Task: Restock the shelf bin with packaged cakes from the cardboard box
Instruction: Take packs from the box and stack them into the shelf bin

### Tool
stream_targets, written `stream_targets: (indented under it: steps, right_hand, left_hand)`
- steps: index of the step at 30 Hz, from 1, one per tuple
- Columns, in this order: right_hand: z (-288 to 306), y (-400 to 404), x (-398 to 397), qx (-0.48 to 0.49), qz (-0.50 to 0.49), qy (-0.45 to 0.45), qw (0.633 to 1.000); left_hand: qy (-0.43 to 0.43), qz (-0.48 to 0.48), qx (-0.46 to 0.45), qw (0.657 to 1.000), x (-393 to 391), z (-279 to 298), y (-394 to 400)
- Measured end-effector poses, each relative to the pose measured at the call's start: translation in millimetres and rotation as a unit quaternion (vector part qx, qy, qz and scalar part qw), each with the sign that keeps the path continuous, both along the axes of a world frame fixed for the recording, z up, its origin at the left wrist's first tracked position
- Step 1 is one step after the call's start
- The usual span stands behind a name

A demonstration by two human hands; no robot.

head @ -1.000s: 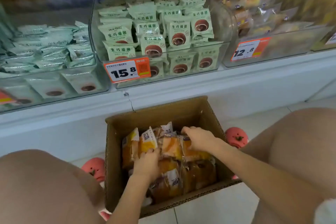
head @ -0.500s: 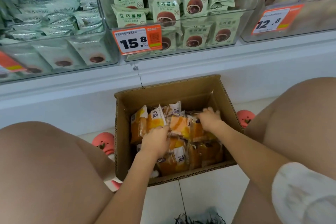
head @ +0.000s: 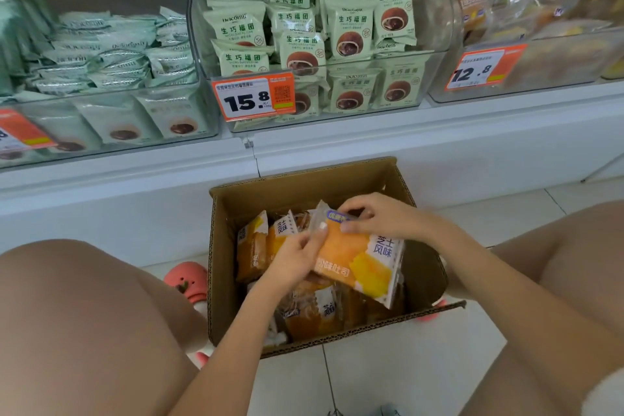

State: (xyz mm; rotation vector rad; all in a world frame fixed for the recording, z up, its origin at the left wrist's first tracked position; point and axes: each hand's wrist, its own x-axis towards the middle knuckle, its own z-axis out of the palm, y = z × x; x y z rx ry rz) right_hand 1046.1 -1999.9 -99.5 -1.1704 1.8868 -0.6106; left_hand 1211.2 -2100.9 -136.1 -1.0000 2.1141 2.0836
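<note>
Orange packaged cake (head: 351, 255) held over the cardboard box (head: 304, 186)

Left hand (head: 293, 258) pinches its left edge; right hand (head: 368, 216) pinches its top seal, above the other packs (head: 251, 246) inside, below the shelf bin (head: 337, 54).

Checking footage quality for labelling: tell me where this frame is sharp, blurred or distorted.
Head view: orange cake packet and 15.8 price tag are sharp; the top-right bin is smeared and glary; the wide-angle lens bows the shelf edge.
</note>
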Motion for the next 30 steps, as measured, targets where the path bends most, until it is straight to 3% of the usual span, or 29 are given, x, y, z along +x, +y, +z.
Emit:
stream_targets:
  steps: [2,4,6,11,17,21,23,26,30]
  right_hand:
    - [10,8,-3,-0.050,-0.118,0.039,0.991]
    - [11,19,-2,-0.065,-0.229,0.021,0.971]
    - [7,26,9,-0.054,-0.273,-0.015,0.960]
    - [-14,21,31,-0.138,-0.388,0.011,0.911]
    - [-21,18,33,-0.160,-0.475,-0.135,0.855]
    - [-15,13,22,-0.121,-0.520,-0.241,0.811]
    - [-10,16,23,-0.112,-0.505,-0.267,0.813]
    - [1,21,36,-0.104,-0.452,-0.253,0.849]
    - [-14,23,62,-0.170,-0.408,-0.028,0.897]
  left_hand:
    - [0.006,0.060,-0.001,0.998,0,6,3]
    - [0.015,0.120,0.004,0.993,1,8,4]
    - [0.029,0.152,0.021,0.988,1,9,3]
    - [0.042,0.200,0.036,0.978,1,16,8]
    - [0.063,0.219,0.020,0.973,3,22,10]
    - [0.079,0.211,0.013,0.974,-1,30,14]
    - [0.087,0.227,0.008,0.970,1,31,12]
    - [0.103,0.274,0.016,0.956,5,35,3]
    - [0.119,0.291,0.023,0.949,6,38,-1]
